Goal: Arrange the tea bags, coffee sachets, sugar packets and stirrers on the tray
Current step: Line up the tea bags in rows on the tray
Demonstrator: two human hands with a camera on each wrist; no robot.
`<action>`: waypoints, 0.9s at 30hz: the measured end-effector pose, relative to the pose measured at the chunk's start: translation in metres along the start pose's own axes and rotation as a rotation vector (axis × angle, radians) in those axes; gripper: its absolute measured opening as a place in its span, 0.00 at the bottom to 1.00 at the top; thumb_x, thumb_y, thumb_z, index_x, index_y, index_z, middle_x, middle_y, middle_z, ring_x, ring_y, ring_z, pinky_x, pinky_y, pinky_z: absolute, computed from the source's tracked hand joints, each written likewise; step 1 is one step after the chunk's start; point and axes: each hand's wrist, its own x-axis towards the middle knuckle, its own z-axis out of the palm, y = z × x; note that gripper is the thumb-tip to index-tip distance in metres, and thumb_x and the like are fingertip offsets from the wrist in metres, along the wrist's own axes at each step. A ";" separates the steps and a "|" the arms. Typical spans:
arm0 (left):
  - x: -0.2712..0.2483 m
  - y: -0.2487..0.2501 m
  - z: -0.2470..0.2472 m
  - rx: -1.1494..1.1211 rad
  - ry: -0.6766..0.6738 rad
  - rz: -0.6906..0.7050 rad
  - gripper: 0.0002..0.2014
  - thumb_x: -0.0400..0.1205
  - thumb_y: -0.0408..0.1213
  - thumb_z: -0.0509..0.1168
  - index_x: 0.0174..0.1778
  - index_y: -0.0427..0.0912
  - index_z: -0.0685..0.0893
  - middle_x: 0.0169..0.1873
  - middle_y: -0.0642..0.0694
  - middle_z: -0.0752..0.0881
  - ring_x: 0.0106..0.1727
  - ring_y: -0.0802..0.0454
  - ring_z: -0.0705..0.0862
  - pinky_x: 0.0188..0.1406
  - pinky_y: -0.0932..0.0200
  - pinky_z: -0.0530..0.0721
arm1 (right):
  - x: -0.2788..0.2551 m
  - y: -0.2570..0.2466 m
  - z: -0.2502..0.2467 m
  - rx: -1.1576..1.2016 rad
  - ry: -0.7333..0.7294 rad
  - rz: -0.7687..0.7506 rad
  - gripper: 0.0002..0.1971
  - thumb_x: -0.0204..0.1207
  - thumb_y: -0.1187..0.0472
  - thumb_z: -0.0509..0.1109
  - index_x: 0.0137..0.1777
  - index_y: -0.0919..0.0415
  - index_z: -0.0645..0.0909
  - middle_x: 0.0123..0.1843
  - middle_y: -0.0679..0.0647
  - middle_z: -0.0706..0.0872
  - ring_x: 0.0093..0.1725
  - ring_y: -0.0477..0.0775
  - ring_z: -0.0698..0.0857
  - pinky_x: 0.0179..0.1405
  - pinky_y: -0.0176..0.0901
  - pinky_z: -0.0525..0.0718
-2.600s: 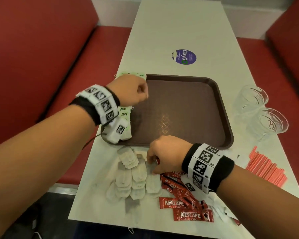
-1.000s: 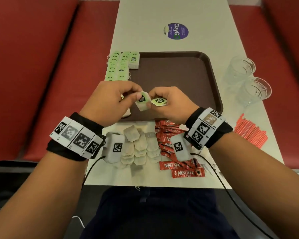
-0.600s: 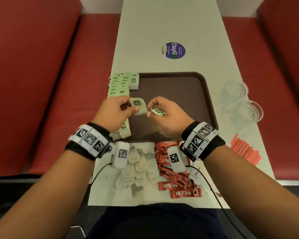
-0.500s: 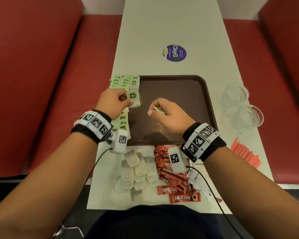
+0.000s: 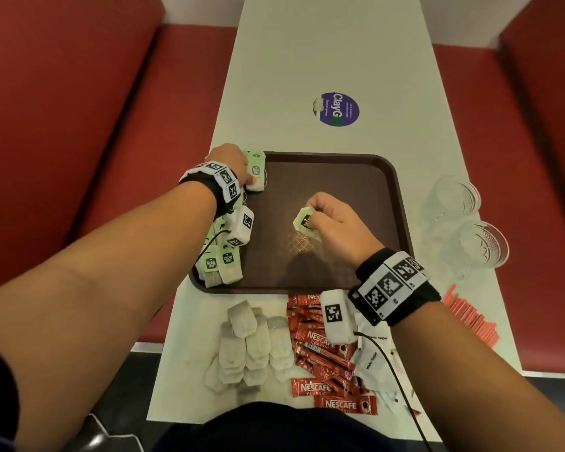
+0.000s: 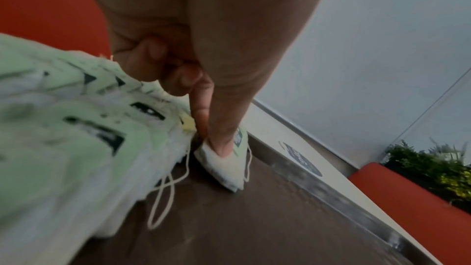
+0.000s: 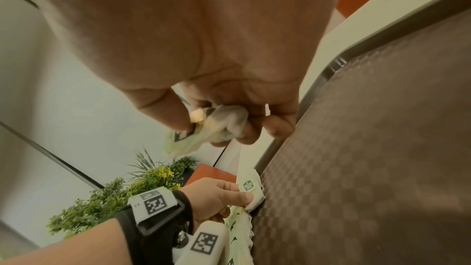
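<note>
A brown tray (image 5: 346, 171) lies on the white table. Green-tagged tea bags (image 5: 224, 259) stand in a row along its left side, blurred in the left wrist view (image 6: 63, 128). My left hand (image 5: 238, 168) is at the tray's far left corner. Its thumb and forefinger (image 6: 221, 144) pinch a tea bag (image 5: 255, 173) that touches the tray floor (image 6: 254, 219) at the row's far end. My right hand (image 5: 327, 220) hovers over the tray's middle and grips another tea bag (image 5: 304, 221), with its fingers curled around it (image 7: 188, 140).
Loose tea bags (image 5: 252, 340), red Nescafe sachets (image 5: 320, 347) and white sugar packets (image 5: 372, 353) lie on the table before the tray. Red stirrers (image 5: 470, 318) and two clear glasses (image 5: 454, 197) are at the right. Red benches flank the table.
Both hands held tea bags close together above the tray's near part. My left hand has carried its bag to the far left corner and lowered it; the right stayed near the middle.
</note>
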 end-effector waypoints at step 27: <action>-0.117 0.002 -0.004 -0.458 -0.056 0.611 0.04 0.80 0.44 0.74 0.48 0.50 0.89 0.37 0.53 0.87 0.38 0.60 0.81 0.42 0.61 0.80 | 0.021 0.019 0.003 -0.067 0.111 -0.096 0.09 0.75 0.59 0.79 0.50 0.53 0.82 0.44 0.51 0.91 0.45 0.54 0.90 0.53 0.59 0.89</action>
